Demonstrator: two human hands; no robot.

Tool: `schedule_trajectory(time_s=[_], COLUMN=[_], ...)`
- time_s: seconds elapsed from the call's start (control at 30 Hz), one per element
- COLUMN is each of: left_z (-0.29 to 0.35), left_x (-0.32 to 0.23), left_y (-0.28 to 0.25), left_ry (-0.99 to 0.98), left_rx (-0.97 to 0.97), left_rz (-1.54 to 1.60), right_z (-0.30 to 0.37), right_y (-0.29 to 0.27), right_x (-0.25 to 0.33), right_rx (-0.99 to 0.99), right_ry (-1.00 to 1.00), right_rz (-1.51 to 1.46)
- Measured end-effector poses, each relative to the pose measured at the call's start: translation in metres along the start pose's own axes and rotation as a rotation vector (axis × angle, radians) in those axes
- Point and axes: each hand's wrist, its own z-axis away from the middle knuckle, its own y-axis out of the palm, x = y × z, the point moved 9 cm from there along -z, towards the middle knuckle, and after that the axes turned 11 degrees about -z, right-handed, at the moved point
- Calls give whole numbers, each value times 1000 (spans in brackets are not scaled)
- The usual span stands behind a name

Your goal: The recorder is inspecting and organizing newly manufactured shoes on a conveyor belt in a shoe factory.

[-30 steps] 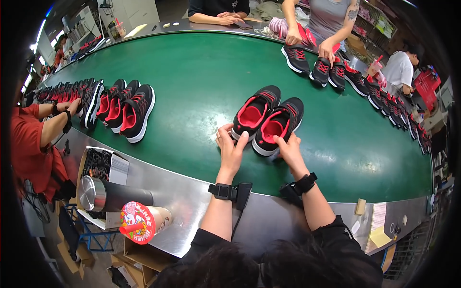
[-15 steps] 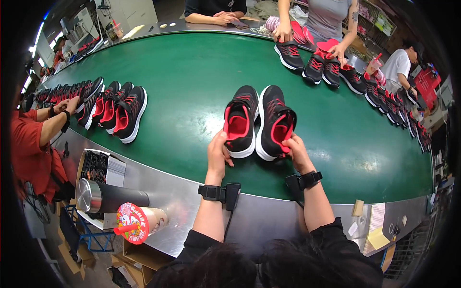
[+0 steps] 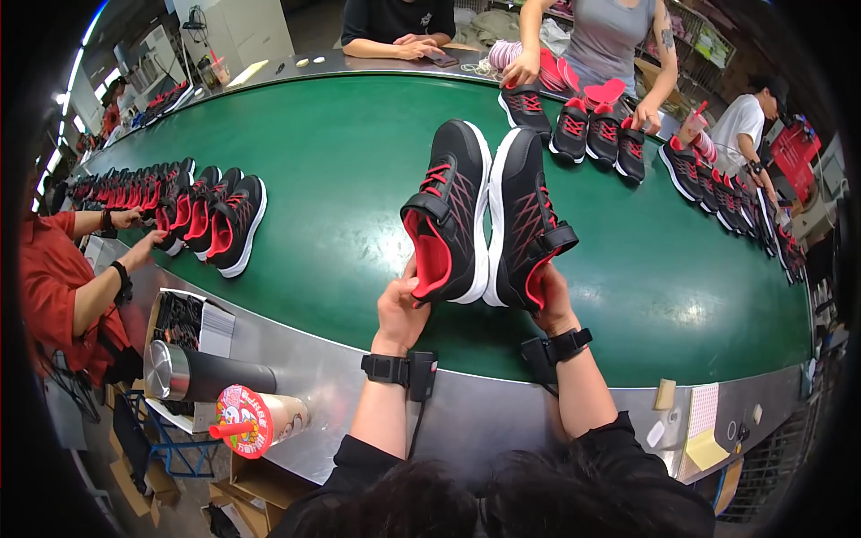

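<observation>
- Green conveyor belt (image 3: 314, 161) curves through a shoe workshop, with a metal ledge (image 3: 314, 359) along its near edge and other people working round the far side.
- Far to the left of the grip, a row of black-and-red shoes (image 3: 193, 211) lies on the belt, where a person in a red sleeve (image 3: 54, 287) reaches toward them; a steel flask (image 3: 202, 375) and a lidded drink cup (image 3: 256, 421) rest below the ledge.
- Left hand (image 3: 399, 309) is closed round the heel of the left shoe (image 3: 448, 215), thumb at the red collar, lifting it with its toe pointing away.
- Right hand (image 3: 549, 300) is likewise clamped on the heel of the right shoe (image 3: 529, 220); the two shoes stand side by side, touching, above the belt.
- Judging by this, the pair is being held up for checking or matching; the next move probably calls for turning or lowering both together without letting them slip apart.
- Beyond and right of the grip, more shoes (image 3: 592, 130) line the far edge.
</observation>
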Motion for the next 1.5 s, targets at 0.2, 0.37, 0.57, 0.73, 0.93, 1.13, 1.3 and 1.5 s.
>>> schedule_trajectory(time_s=[0.2, 0.37, 0.57, 0.73, 0.93, 1.13, 1.3, 1.5], left_z=[-1, 9, 24, 12, 0, -5, 3, 30], left_x=[-19, -45, -65, -46, -22, -14, -31, -28], left_y=[14, 6, 18, 6, 6, -4, -22, -60], left_ry=[205, 518, 755, 522, 219, 200, 392, 309], left_rx=[-37, -317, -505, -326, -129, -109, -470, -955], left_rz=[-316, -849, -1213, -771, -184, -144, -779, -690], right_z=[6, 15, 28, 16, 14, 9, 27, 58], right_y=[23, 34, 43, 25, 24, 9, 23, 109], right_x=[31, 55, 67, 55, 45, 45, 77, 54], right_rx=[100, -11, -92, -76, -52, -128, -353, -122], right_ry=[-326, -667, -827, -667, -511, -432, -794, -716], right_rz=[156, 635, 859, 611, 401, 451, 1134, 1459])
